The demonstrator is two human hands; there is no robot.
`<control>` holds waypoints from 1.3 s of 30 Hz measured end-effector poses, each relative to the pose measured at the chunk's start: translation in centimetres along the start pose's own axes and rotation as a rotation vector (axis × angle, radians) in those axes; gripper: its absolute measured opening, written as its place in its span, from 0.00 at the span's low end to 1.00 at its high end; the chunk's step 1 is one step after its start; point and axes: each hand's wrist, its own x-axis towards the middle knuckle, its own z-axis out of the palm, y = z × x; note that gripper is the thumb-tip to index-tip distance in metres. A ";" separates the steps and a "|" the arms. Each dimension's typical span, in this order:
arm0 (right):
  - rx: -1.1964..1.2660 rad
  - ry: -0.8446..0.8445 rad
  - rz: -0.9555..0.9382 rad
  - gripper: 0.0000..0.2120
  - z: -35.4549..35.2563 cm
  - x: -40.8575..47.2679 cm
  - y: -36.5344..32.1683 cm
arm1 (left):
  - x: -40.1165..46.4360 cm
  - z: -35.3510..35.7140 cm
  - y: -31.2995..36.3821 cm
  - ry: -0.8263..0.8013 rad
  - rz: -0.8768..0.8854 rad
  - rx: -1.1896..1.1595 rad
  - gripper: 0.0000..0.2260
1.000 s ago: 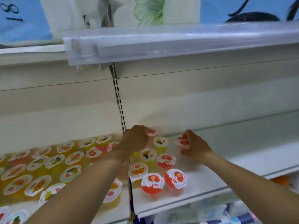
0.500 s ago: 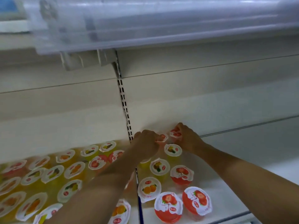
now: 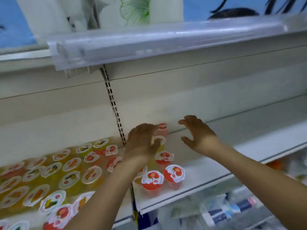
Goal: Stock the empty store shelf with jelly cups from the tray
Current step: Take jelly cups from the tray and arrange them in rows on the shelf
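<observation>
Overhead, a clear price rail (image 3: 166, 39) fronts the white shelf (image 3: 207, 173); both hands, left hand (image 3: 141, 143) and right hand (image 3: 199, 135), spread empty.

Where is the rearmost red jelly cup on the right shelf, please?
In the head view it stands at the back of the right shelf, against the back panel, just past the left hand's fingertips: the rearmost red jelly cup.

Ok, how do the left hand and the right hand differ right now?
The left hand rests palm-down among the jelly cups, fingertips by the rear red jelly cup; the right hand hangs over bare shelf, touching no cup. The left hand hides part of a cup; the right hand's fingers are spread and loosely bent, with nothing in them. Both reach to the shelf's back, and neither grips anything.
</observation>
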 end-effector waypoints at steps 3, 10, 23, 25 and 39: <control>-0.019 0.099 -0.076 0.25 -2.4 -5.5 1.2 | -3.3 -0.3 3.6 0.115 0.076 -0.036 0.21; -0.029 0.159 -0.048 0.23 -6.2 -19.9 4.5 | -10.1 1.5 12.6 0.085 0.195 -0.172 0.23; 0.175 -0.290 0.377 0.24 2.9 -41.8 10.6 | -25.6 14.1 21.3 -0.532 -0.005 -0.391 0.25; 0.256 -0.422 0.490 0.24 5.8 -44.3 11.2 | -27.3 17.0 21.0 -0.638 -0.092 -0.452 0.24; 0.500 -0.645 1.098 0.25 29.2 -51.4 14.8 | -34.9 40.8 17.6 -0.925 -1.256 -0.923 0.15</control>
